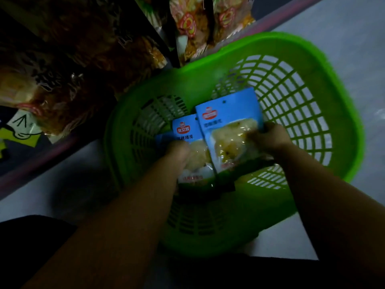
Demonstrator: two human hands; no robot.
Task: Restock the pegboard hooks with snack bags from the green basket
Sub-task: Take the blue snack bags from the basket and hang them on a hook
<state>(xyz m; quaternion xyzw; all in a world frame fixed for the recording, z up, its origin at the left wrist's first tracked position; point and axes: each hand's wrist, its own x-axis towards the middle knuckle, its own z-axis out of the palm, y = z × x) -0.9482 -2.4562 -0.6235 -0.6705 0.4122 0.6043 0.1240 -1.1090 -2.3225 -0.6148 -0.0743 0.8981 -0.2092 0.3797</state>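
1. Hanging packets [87, 65] fill the dark display rack at ten o'clock, with more packets [191, 28] at twelve o'clock; the hooks themselves cannot be made out.
2. The left hand [177, 153] is inside the green basket [337, 97], fingers curled round the left blue snack bag [185, 130], gripping it at the middle.
3. The right blue snack bag [227, 117] overlaps the first, its punched hang hole pointing to twelve o'clock.
4. The right hand [268, 138], at three o'clock of that bag, pinches its right edge.
5. Judged step: picking up, with both bags still low in the basket on the pale floor [354, 28].
6. Next move likely calls for lifting the bags toward ten o'clock and lining each hole with a hook.
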